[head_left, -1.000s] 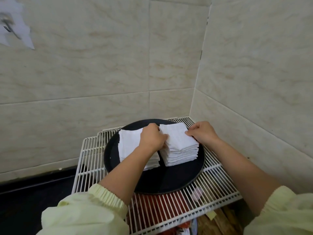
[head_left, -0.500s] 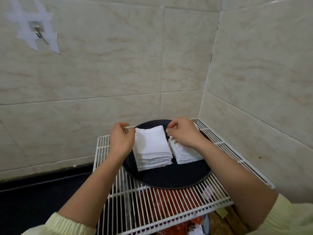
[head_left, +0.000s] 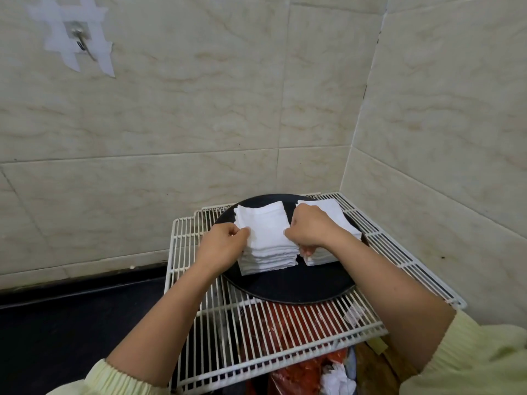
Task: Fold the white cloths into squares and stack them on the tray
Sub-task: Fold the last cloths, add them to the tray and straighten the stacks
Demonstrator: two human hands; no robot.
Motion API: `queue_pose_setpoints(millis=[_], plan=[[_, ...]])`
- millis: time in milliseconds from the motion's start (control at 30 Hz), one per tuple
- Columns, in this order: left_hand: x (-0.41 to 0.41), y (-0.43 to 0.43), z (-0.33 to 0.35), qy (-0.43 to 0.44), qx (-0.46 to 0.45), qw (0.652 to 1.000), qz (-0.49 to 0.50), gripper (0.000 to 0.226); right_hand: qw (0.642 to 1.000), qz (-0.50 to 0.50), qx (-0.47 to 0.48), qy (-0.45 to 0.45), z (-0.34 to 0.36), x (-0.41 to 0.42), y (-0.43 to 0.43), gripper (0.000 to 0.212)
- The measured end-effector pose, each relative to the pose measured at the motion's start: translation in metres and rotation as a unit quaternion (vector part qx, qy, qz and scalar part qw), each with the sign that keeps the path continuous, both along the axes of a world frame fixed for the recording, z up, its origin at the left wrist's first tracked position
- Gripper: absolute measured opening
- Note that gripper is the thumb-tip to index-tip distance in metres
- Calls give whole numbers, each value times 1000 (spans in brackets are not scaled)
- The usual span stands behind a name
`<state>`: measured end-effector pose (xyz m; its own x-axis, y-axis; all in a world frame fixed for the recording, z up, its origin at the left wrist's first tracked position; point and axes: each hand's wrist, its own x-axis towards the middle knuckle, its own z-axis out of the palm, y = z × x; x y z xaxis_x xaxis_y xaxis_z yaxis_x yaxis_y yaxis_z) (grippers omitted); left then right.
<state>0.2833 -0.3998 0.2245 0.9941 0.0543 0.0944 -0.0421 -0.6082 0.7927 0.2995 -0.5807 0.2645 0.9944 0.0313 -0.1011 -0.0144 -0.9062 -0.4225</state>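
Two stacks of folded white cloths sit side by side on a round black tray [head_left: 299, 289]. The left stack [head_left: 266, 238] is taller and lies between my hands. My left hand [head_left: 225, 242] pinches its left edge with closed fingers. My right hand [head_left: 309, 229] grips its right edge, fingers curled down into the gap between the stacks. The right stack [head_left: 332, 223] is partly hidden behind my right hand and wrist.
The tray rests on a white wire rack [head_left: 285, 337] pushed into a tiled corner. Red and white items [head_left: 308, 369] lie beneath the rack. A dark floor [head_left: 71, 323] spreads to the left. A taped metal hook [head_left: 82, 44] is on the wall.
My hands have slid from the far corners of the stacks to the near sides of the left stack and now grip it from both sides. The view has shifted slightly.
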Motion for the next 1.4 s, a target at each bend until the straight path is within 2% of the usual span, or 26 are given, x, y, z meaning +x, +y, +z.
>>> queue_pose_setpoints(millis=[133,333,400,467,567,633,700,767,933,967,1067,1133,1200,1300,1333,1400], plan=[[-2,1,1,5,-58,998,-20,42,1000,-15,10,-8,3,7,-3,19],[-2,4,-1,18,-46,999,-14,40,999,-24,22,-15,3,3,-3,17],[-1,5,-2,-8,-74,997,26,33,998,-33,31,-48,2,2,-1,32],[6,6,-6,-11,-160,985,58,34,992,-41,94,-71,0,-2,3,45],[28,6,-25,88,-309,947,13,74,964,-64,256,-36,-3,-8,12,43],[59,8,-61,153,-377,914,2,102,942,-94,322,13,-12,-6,14,53],[84,9,-95,186,-419,889,-3,114,923,-116,362,53,-23,-4,17,71],[95,7,-107,205,-441,873,-23,120,899,-139,411,65,-36,1,16,77],[82,0,-97,219,-468,856,5,131,804,-158,571,53,-47,-8,17,52],[67,-3,-81,214,-469,857,13,124,797,-148,583,53,-48,-9,17,53],[26,-14,-37,185,-454,872,19,78,788,-126,600,48,-47,-14,20,48],[21,-19,-31,176,-462,869,30,69,789,-118,600,48,-48,-14,21,47],[23,-18,-36,176,-471,864,23,77,782,-119,610,53,-50,-13,21,50],[40,-16,-59,189,-461,867,7,117,786,-116,605,46,-54,-10,19,46],[46,-16,-68,191,-463,866,5,124,789,-121,600,44,-55,-8,20,43],[38,-17,-58,197,-456,868,-1,124,802,-123,583,47,-57,-3,22,38]])
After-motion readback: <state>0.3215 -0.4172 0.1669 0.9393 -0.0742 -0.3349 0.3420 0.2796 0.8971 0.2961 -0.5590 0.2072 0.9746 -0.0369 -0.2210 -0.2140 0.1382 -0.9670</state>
